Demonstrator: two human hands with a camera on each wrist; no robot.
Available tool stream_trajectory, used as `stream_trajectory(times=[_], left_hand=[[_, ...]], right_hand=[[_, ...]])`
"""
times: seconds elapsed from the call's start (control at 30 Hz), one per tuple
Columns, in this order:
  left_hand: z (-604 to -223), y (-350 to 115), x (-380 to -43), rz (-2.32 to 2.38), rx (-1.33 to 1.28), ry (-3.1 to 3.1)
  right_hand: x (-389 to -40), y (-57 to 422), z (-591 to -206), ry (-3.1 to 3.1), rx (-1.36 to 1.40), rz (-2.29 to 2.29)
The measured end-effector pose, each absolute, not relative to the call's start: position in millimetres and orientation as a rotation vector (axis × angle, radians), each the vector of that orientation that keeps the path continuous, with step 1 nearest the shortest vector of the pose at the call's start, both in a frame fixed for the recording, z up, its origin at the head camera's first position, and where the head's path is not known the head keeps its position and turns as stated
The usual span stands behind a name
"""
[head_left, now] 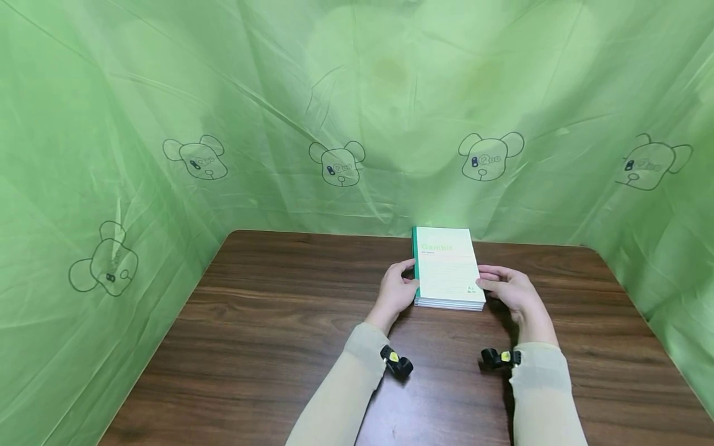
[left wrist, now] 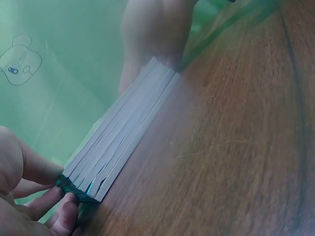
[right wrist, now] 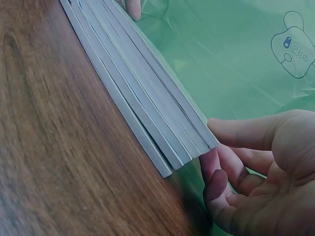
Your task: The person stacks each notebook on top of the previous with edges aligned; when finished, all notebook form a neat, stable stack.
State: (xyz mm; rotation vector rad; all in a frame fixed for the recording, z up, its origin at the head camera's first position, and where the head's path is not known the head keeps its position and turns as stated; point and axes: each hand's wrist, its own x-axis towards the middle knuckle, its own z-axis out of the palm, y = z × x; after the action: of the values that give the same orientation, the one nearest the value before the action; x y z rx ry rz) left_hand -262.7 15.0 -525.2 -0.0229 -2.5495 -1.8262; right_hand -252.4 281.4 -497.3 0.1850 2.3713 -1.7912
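A stack of several notebooks [head_left: 449, 263] lies near the table's far edge. The top one has a pale cover marked "Gambit" and a green spine on the left. My left hand [head_left: 397, 290] holds the spine side, its thumb near the top edge and curled fingertips [left wrist: 66, 216] against the lower spines. At the opposite side my right hand [head_left: 512, 291] grips the stack's edge, thumb at the upper corner and curled fingers [right wrist: 216, 184] lower down. In the right wrist view the page edges [right wrist: 142, 93] are slightly uneven, the lowest notebooks standing a little apart.
The dark wooden table [head_left: 268, 322] stretches out on both sides of the stack. A green curtain [head_left: 390, 93] with bear-head drawings hangs close behind the table and along its sides. Black wrist cameras [head_left: 397, 364] sit on both sleeves.
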Motion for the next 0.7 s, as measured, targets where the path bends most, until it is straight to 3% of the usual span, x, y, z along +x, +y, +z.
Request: stream_trajectory(times=[0.37, 0.7], left_hand=[[-509, -4, -263, -1.826, 0.054, -2.52], [-442, -110, -271, -1.397, -0.32, -2.571]], right_hand=[[-248, 278, -469, 2.454, 0.1, -1.657], [-237, 293, -412, 2.702, -0.193, -1.34]])
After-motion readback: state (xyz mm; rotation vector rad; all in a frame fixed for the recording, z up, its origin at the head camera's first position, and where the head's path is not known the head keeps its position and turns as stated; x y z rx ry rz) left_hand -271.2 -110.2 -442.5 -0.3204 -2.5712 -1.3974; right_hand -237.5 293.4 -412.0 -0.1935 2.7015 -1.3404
